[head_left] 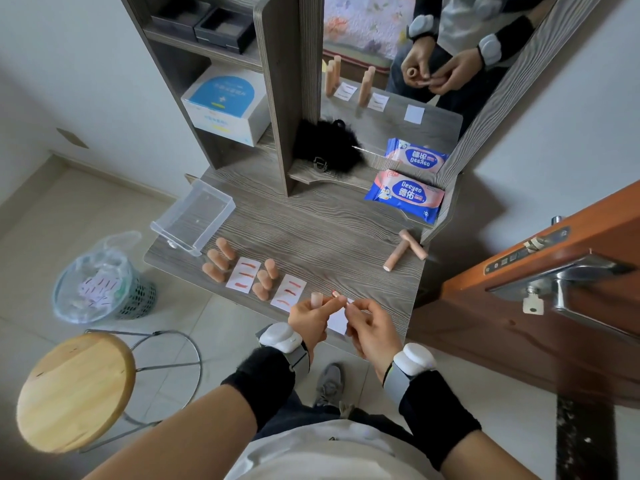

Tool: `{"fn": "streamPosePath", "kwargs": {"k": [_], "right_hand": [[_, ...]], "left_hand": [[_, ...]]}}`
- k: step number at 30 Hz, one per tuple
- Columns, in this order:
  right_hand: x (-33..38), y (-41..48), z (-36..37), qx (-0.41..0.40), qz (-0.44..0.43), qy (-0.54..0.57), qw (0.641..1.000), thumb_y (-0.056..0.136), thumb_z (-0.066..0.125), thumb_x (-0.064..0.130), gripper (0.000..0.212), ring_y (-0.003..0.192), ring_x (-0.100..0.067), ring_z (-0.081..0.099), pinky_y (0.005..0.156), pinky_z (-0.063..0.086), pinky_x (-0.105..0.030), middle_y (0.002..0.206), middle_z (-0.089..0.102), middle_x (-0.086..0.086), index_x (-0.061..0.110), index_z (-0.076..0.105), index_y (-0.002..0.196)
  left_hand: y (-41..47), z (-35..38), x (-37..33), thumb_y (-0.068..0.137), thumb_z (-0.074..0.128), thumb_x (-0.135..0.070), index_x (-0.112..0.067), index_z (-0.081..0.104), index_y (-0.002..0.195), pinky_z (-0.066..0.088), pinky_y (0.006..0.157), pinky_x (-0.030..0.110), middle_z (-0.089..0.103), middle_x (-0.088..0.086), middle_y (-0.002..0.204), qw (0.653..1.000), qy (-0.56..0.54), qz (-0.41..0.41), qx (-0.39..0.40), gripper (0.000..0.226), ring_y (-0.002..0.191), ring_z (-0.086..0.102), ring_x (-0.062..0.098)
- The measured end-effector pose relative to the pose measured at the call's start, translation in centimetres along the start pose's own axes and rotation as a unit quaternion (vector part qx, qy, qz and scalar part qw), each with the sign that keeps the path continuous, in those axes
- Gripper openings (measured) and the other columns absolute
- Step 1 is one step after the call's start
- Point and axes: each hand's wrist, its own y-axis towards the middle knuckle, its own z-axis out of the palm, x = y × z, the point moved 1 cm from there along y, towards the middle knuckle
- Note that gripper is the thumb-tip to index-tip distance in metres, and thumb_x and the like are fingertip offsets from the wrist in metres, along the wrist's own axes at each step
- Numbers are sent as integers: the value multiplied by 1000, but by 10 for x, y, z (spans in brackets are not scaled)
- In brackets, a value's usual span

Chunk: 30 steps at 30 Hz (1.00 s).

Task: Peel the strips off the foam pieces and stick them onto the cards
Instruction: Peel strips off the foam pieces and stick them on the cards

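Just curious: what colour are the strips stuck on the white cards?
Reddish-orange strips on the white rectangular paper cards, clearest in the head view.

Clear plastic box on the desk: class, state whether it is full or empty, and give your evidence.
Empty. The desk's wood grain shows through the clear plastic box, with no foam pieces or cards inside.

Left hand (309,318) grips foam piece (316,299) — right hand (369,325), strip (339,297).

Both forearms rise from the lower edge to mid-frame; the left hand (310,318) grips a foam piece (317,299); the right hand (369,329), fingers curled, pinches beside its fingertips.
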Motion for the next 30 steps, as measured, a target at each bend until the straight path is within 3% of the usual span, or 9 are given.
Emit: {"fn": "streamPosePath", "kwargs": {"k": [3,6,8,14,18,22,30], "right_hand": [[-4,13,-13,-57,-22,-122,991,93,60,28,19,53,-15,51,54,40,-28,58,59,2,13,61,82],[-3,22,-19,-64,-21,-227,972,93,59,28,31,63,-28,51,57,36,-33,63,56,-6,3,61,76],[0,27,-19,-58,-27,-288,956,93,58,28,37,68,-38,54,58,37,-36,67,58,-14,-5,61,77],[9,38,-14,-54,-32,-406,912,94,54,27,36,66,-31,48,57,33,-33,67,55,-11,6,48,65],[11,45,-9,-38,-32,-441,896,94,52,35,35,83,-34,62,63,40,-32,85,70,-14,6,60,76],[12,50,-4,-29,-24,-463,886,95,50,39,40,90,-34,63,65,41,-32,94,71,-14,3,66,89],[22,52,3,-20,-19,-479,877,96,50,39,39,95,-35,65,70,45,-34,99,72,-15,4,67,94]], "left_hand": [[17,-8,8,75,81,-34,-23,60,54,34,43,22,42,-8,49,991,127,28,-30,32,43,37,12],[31,-15,14,75,71,-31,-20,48,58,34,47,23,45,-10,52,938,332,74,-68,31,48,40,13],[37,-17,15,75,67,-33,-22,42,55,29,47,23,45,-11,54,907,405,78,-90,34,50,41,12],[52,-11,18,78,67,-43,-24,48,64,41,57,25,55,-7,66,882,461,28,-89,29,65,56,18],[56,-12,23,76,65,-45,-20,62,80,51,68,30,67,2,84,865,495,0,-87,25,80,64,26],[57,-12,28,79,63,-45,-15,67,88,55,73,32,70,5,91,861,500,8,-93,31,83,65,26],[56,-10,28,81,63,-45,-18,61,86,52,70,30,68,4,91,856,507,-1,-104,28,81,64,25]]}}
